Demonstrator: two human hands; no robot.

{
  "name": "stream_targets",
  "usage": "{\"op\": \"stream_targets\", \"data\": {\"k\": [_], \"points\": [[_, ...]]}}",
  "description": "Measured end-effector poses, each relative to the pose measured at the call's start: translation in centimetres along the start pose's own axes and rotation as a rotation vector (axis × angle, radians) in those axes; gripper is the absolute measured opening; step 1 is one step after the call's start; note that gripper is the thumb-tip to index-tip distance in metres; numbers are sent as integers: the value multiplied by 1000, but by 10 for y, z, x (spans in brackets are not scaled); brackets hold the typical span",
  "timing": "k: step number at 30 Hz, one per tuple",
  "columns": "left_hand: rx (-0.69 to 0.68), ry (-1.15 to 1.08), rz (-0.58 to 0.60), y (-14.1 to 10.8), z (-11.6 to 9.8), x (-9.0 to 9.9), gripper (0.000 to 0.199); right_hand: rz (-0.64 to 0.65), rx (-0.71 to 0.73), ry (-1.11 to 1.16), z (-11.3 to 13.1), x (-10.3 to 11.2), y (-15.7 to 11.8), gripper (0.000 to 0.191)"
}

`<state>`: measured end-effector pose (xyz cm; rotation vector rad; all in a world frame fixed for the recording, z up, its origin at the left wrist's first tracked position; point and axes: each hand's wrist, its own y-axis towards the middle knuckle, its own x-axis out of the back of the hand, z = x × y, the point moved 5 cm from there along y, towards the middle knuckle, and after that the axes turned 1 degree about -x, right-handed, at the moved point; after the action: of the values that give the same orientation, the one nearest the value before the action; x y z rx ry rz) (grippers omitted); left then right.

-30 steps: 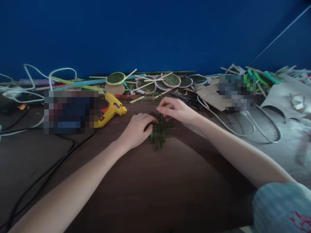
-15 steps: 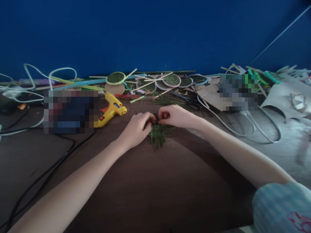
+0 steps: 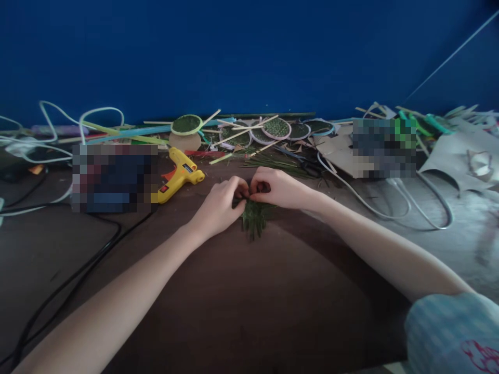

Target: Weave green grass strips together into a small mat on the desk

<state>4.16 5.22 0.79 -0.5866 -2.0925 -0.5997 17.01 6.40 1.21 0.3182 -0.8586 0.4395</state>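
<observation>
A small woven piece of green leaf strips [image 3: 254, 215] lies on the dark table in front of me, its loose ends pointing towards me. My left hand [image 3: 226, 201] is closed in a pinch at the piece's upper left edge. Pinched too, my right hand [image 3: 275, 188] meets the left one at the top of the weave. The fingertips of both hands nearly touch, and they cover the upper part of the strips. Which single strip each hand grips is hidden.
A yellow glue gun [image 3: 180, 175] lies left of my hands. Round woven green discs [image 3: 276, 129], thin sticks, loose leaf strips [image 3: 273, 163] and scissors [image 3: 310, 165] crowd the back by the blue wall. Black cables [image 3: 83, 265] run along the left; a grey cable [image 3: 444, 221] loops at right.
My right hand has moved slightly left, closing the gap to my left hand above the weave. The left hand has barely shifted, and the woven piece stays in place.
</observation>
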Motion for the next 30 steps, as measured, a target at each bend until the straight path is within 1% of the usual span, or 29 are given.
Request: {"op": "stream_targets", "data": {"k": [3,6,8,14,17,22,26,30], "points": [[-1,-21,-7,0,0,0,20,-5,-5,8,-1,-1,0,8],[0,-23,-8,0,0,0,21,-13,16,1,0,-1,1,3],[0,-26,-7,0,1,-1,21,-18,14,-7,0,0,2,2],[-2,-51,-10,-1,1,-1,21,-11,-48,-4,0,1,2,9],[2,-40,-12,-1,1,-1,22,-33,-94,17,-4,1,2,9],[5,-28,-13,-1,0,0,22,-55,-113,28,-9,0,3,10],[-2,-17,-15,-1,-1,0,23,-50,-131,13,-8,-1,2,10],[-1,1,-13,-1,-1,0,22,-71,-173,-4,-8,-2,1,11]]}}
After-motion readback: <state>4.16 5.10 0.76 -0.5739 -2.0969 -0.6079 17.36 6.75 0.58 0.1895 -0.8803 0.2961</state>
